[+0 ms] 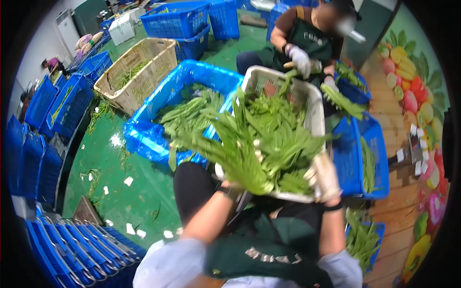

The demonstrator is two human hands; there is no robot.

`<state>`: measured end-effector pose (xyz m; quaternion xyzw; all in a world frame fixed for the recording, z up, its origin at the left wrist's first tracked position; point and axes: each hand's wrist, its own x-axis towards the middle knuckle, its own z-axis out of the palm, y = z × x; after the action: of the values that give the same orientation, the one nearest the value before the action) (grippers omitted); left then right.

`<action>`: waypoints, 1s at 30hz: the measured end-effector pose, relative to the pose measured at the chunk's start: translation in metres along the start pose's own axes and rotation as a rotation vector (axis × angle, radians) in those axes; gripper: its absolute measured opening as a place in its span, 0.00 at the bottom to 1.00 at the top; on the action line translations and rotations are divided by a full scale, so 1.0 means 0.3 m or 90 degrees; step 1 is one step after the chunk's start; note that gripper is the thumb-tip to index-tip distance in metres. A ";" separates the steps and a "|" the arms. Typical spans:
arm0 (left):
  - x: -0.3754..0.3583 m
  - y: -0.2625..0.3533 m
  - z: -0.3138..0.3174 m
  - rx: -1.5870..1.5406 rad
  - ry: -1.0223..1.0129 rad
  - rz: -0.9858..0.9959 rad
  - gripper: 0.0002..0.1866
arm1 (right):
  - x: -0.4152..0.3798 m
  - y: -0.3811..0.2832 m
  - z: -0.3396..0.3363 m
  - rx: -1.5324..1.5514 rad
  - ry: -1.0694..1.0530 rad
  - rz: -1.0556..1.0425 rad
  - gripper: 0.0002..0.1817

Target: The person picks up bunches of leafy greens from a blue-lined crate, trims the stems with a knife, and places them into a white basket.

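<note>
My left hand (231, 186) is closed around the base of a large bunch of long leafy greens (240, 161), whose leaves fan out up and to the left. A dark band is on that wrist. In a white glove, my right hand (325, 176) is at the near right corner of a white crate (314, 108), its fingers bent down by the greens there. What those fingers hold, if anything, I cannot make out. Loose leafy greens (269, 115) fill the crate, which stands just in front of my knees.
A blue-lined crate (137, 132) of greens stands at the left, with a beige crate (108, 86) behind it. Opposite, a co-worker (307, 41) in gloves handles greens. Blue crates (353, 158) line the right. White scraps (128, 181) lie on the green floor.
</note>
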<state>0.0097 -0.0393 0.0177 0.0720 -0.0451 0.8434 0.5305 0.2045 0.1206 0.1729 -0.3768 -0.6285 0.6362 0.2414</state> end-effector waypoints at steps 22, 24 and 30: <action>-0.017 0.005 0.040 -0.117 -0.064 -0.093 0.16 | 0.015 -0.232 0.125 -0.039 0.049 -0.249 0.30; 0.018 0.001 -0.009 -0.115 0.142 -0.077 0.27 | -0.033 -0.069 0.104 -0.121 -0.060 -0.016 0.32; 0.094 -0.005 0.106 -0.164 -0.208 -0.093 0.39 | -0.200 0.173 0.252 0.249 -0.161 0.269 0.19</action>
<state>0.0012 -0.0184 0.0537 0.1425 -0.2322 0.7673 0.5805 0.1898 0.0221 0.1271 -0.3632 -0.4271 0.8229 0.0919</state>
